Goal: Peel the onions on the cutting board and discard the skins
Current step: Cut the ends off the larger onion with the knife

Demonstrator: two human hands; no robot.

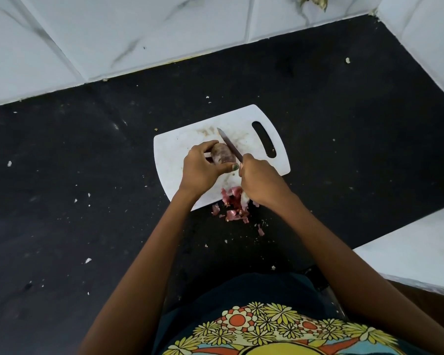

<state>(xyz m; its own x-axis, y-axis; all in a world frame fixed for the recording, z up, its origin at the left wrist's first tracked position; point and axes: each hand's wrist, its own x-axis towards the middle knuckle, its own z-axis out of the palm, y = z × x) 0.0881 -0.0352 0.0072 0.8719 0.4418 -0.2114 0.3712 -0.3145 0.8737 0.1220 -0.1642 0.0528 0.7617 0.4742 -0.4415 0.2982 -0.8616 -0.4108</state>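
Observation:
A white cutting board (185,147) with a handle slot lies on the black counter. My left hand (201,169) grips a purple-red onion (222,155) over the board, thumb and fingers curled round it. My right hand (260,183) holds a knife (230,144) by its handle; the blade lies across the onion's right side and points up-left. A pile of red onion skins (232,203) sits at the board's near edge and spills onto the counter, partly hidden by my right wrist.
The black counter (87,175) is dotted with small white scraps. White marbled tile walls (139,29) border it at the back and on the right. A white ledge (420,252) juts in at the lower right.

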